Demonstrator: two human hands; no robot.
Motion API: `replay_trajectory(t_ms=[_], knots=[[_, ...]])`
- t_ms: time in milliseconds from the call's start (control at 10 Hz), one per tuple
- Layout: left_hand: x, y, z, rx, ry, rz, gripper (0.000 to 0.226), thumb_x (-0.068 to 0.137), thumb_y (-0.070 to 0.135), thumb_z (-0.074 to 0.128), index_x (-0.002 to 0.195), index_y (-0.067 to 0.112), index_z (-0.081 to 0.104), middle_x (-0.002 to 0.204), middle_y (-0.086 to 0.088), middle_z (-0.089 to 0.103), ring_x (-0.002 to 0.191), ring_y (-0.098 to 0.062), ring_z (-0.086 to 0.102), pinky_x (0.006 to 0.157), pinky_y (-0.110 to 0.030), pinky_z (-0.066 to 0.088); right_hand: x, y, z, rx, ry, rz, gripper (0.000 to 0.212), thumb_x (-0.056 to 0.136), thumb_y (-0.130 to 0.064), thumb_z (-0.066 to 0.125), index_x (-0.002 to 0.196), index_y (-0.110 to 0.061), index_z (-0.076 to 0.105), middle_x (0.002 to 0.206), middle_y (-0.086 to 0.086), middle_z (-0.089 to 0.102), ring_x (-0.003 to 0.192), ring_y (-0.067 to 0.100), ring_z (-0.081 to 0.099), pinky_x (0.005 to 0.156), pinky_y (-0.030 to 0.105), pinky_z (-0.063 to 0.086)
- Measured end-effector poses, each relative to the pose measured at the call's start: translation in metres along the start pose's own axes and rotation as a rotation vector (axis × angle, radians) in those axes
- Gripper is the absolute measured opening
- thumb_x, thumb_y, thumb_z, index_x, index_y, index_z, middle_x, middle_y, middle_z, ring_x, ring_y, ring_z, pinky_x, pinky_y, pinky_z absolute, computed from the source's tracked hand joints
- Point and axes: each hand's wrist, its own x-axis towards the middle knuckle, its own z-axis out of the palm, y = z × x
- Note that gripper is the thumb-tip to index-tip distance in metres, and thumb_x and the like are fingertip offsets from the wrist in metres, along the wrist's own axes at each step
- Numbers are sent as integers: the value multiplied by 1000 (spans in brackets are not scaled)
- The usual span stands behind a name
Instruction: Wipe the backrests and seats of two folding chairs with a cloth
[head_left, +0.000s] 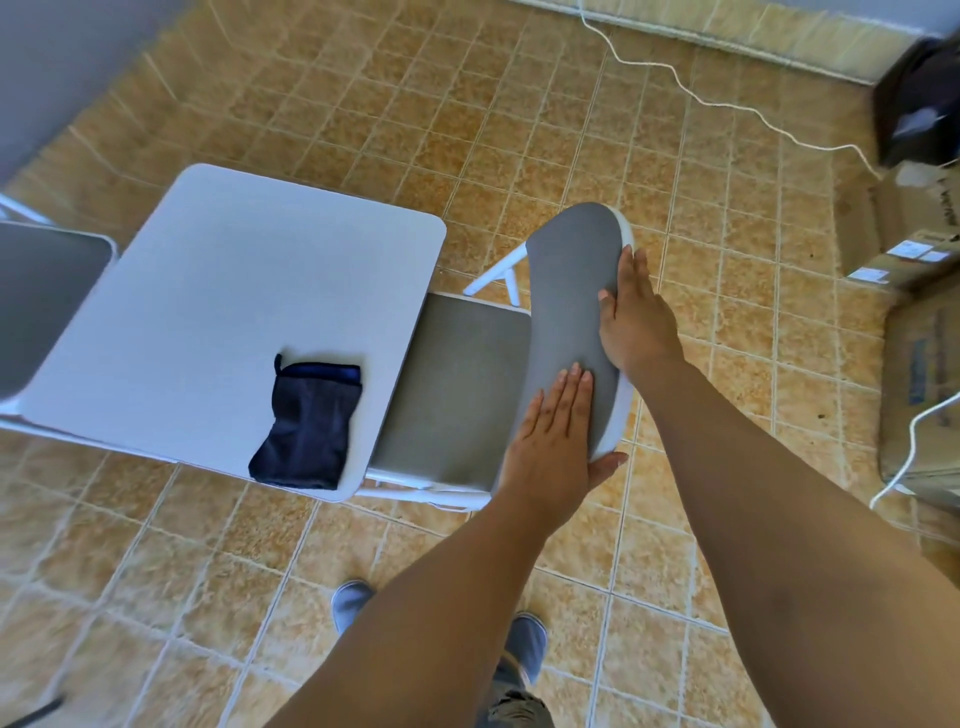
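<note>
A white folding chair stands at the right side of a small white table. Its grey padded backrest is held between both my hands. My left hand lies flat on the front of the backrest near its lower end, thumb hooked behind the rim. My right hand grips the backrest's rear edge higher up. The chair's grey seat is partly tucked under the table. A dark blue cloth lies folded on the table's near right corner, untouched. A second chair's grey seat shows at the far left.
Tan tiled floor all around. A white cable snakes across the floor at the back right. Cardboard boxes and a dark object stand along the right edge. My feet in grey shoes are below the chair.
</note>
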Motion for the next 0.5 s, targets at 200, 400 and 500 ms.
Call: replay_trajectory(t_ms=[200, 400, 500], knots=[[-7, -19, -24, -29, -61, 2, 90, 84, 70, -2, 152, 12, 1, 161, -4, 0, 148, -15, -2, 119, -32, -4, -12, -9, -4, -159, 4, 11, 58, 103, -35, 19, 153, -15, -5, 161, 3, -6, 148, 21, 0, 120, 42, 5], [-29, -61, -63, 108, -65, -133, 86, 83, 68, -7, 149, 14, -15, 159, -3, -17, 146, -15, -17, 115, -31, -14, -54, -34, -10, -106, 32, -72, 58, 103, -36, 22, 153, -13, 4, 161, 4, 2, 148, 22, 5, 120, 39, 6], [-48, -85, -92, 183, -61, -238, 81, 88, 65, -4, 150, 14, -13, 159, -4, -17, 146, -15, -18, 118, -33, -13, -81, -57, -11, -101, 50, -162, 57, 103, -37, 25, 153, -13, 11, 161, 6, 9, 147, 23, 12, 119, 41, 12]])
